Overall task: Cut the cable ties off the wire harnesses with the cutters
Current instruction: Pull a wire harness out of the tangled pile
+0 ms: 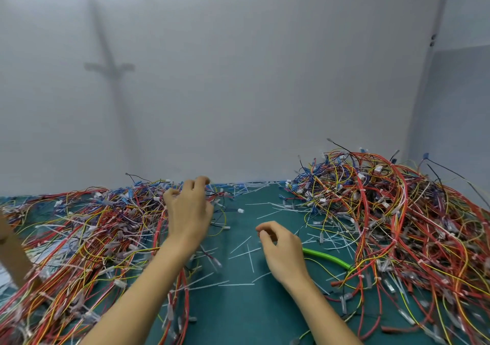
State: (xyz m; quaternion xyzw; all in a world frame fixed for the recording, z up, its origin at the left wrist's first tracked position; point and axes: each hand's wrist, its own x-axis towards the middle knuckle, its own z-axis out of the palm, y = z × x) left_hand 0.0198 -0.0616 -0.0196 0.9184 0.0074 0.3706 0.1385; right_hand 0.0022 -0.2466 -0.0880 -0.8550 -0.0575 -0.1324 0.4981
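Two heaps of red, yellow and blue wire harnesses lie on the green mat: a left heap (87, 238) and a taller right heap (392, 217). My left hand (189, 212) reaches over the far end of the left heap. Its fingers are apart, with the tips bent down onto the wires. A red harness (183, 286) runs under that forearm. My right hand (282, 251) hovers over the mat, fingers curled and thumb against forefinger, with nothing seen in them. A green cutter handle (327, 258) sticks out from behind this hand; the rest is hidden.
Cut white cable ties (240, 259) are scattered over the green mat (238, 313) between the heaps. A grey wall stands right behind the table's far edge. A brown cardboard piece (12, 249) stands at the left edge.
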